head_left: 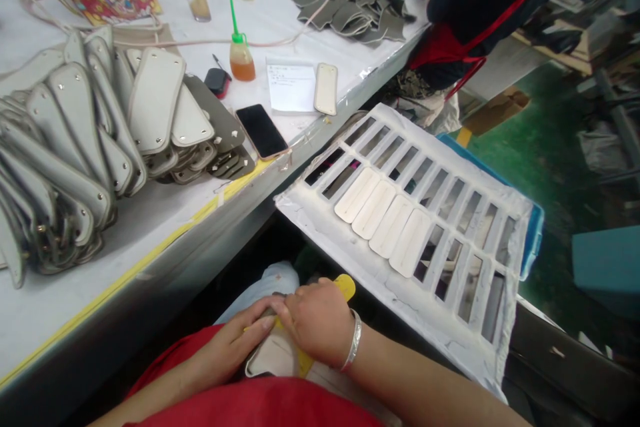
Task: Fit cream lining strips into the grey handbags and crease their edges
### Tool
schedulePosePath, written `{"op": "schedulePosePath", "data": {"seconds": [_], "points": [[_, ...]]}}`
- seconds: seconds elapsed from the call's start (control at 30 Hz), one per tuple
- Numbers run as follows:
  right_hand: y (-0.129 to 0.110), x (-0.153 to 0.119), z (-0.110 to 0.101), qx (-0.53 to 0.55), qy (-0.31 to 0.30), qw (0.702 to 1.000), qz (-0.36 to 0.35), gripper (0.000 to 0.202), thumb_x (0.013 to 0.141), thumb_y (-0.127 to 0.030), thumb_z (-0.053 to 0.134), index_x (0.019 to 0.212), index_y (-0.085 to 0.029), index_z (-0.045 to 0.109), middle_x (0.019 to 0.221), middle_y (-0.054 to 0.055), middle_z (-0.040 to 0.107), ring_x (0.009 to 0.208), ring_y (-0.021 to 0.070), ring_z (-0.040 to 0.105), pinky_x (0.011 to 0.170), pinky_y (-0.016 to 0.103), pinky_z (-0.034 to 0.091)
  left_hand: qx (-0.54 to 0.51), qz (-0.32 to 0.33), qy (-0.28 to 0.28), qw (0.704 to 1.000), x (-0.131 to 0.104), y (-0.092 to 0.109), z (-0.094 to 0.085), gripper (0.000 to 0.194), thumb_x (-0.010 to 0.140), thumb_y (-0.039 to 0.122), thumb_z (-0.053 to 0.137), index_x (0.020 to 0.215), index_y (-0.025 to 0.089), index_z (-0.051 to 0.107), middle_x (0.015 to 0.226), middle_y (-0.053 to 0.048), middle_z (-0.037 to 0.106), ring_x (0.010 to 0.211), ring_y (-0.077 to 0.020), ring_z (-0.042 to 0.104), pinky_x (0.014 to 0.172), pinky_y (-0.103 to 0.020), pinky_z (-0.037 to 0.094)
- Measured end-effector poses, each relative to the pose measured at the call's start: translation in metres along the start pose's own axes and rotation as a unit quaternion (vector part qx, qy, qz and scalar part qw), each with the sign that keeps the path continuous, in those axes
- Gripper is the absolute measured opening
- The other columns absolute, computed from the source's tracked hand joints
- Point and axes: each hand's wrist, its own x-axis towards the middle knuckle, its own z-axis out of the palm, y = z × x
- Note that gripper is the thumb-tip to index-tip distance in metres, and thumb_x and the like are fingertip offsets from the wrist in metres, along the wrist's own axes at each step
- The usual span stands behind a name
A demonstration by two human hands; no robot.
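Note:
My hands meet low in front of the red clothing at my lap. My left hand (243, 333) is closed, its fingers and thumb pressing the upper edge of a pale rounded piece (274, 355) with a dark border. Close against it, my right hand (320, 320) is wrapped round a yellow tool (345, 287); a rounded end sticks out past the knuckles, and more yellow shows below the palm. Both the tool's working end and its contact with the piece are hidden. Beyond my hands, several pale rounded strips (383, 213) lie side by side on a white slatted rack (400, 300).
Stacks of grey-white riveted panels (75, 113) cover the table's left. Nearby are a phone (263, 130), a bottle of amber liquid (243, 60), a paper note (291, 87) and one pale strip (326, 88). A co-worker's sleeve (480, 7) reaches toward grey pieces (350, 0).

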Motion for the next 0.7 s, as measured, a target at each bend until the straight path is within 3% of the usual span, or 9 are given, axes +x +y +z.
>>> {"op": "schedulePosePath", "data": {"seconds": [0.2, 0.4, 0.57, 0.7], "points": [[0.015, -0.004, -0.002, 0.048, -0.055, 0.997, 0.007, 0.042, 0.094, -0.037, 0.029, 0.077, -0.016, 0.061, 0.068, 0.007, 0.063, 0.061, 0.0176, 0.056, 0.054, 0.03, 0.031, 0.057, -0.016, -0.039, 0.997, 0.014, 0.013, -0.004, 0.039, 0.089, 0.037, 0.043, 0.124, 0.02, 0.046, 0.123, -0.006, 0.055, 0.109, -0.0215, 0.051, 0.093, -0.03, 0.04], [0.018, -0.012, -0.004, 0.039, -0.051, 0.998, 0.007, 0.039, 0.094, -0.035, 0.029, 0.08, -0.019, 0.062, 0.067, 0.006, 0.064, 0.06, 0.0204, 0.058, 0.052, 0.031, 0.032, 0.101, -0.037, -0.045, 0.993, 0.025, 0.028, 0.001, 0.038, 0.087, 0.038, 0.045, 0.12, 0.02, 0.051, 0.119, -0.005, 0.058, 0.107, -0.0224, 0.053, 0.093, -0.029, 0.039], [-0.004, -0.027, -0.012, -0.003, -0.048, 0.996, 0.072, 0.043, 0.095, -0.037, 0.028, 0.076, -0.019, 0.063, 0.068, 0.005, 0.065, 0.061, 0.0212, 0.06, 0.053, 0.031, 0.035, 0.092, -0.035, -0.034, 0.995, 0.012, 0.031, 0.003, 0.037, 0.083, 0.042, 0.052, 0.112, 0.02, 0.056, 0.103, -0.004, 0.063, 0.095, -0.0223, 0.057, 0.084, -0.03, 0.043], [-0.02, -0.065, -0.027, -0.05, -0.032, 0.974, 0.217, 0.05, 0.095, -0.042, 0.026, 0.07, -0.018, 0.062, 0.068, 0.007, 0.066, 0.063, 0.0221, 0.06, 0.056, 0.033, 0.036, 0.029, -0.06, -0.08, 0.995, -0.004, 0.027, -0.012, 0.046, 0.082, 0.046, 0.052, 0.121, 0.021, 0.05, 0.113, -0.005, 0.061, 0.103, -0.0233, 0.055, 0.088, -0.032, 0.042]]}}
